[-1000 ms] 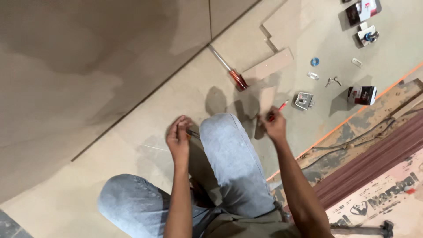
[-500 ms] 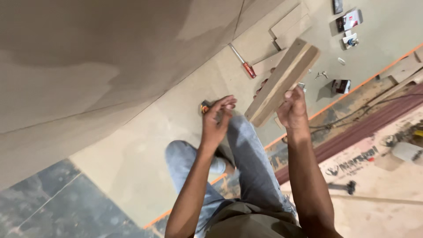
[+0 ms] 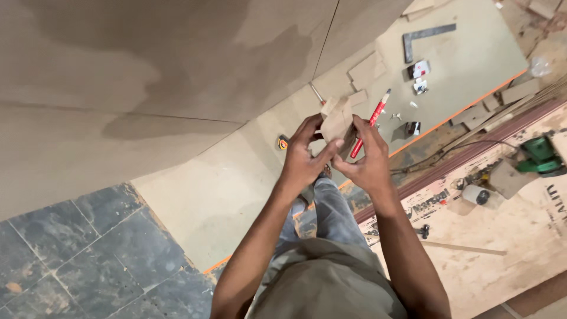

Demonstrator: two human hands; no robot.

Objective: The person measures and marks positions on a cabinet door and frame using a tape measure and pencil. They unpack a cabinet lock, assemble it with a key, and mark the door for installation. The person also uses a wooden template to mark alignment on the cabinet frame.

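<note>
Above my knees and the beige board floor [image 3: 207,189], my left hand [image 3: 304,162] and right hand [image 3: 366,162] pinch a small tan wooden offcut [image 3: 336,123], the right also clasping a red pencil [image 3: 371,121].

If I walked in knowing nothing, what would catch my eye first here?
Dead centre, the left hand and the right hand hold a small tan board piece up together, with a red pencil in the right hand. Behind them on the pale sheet lie offcuts and a metal square, and a green power tool sits at the right edge.
</note>
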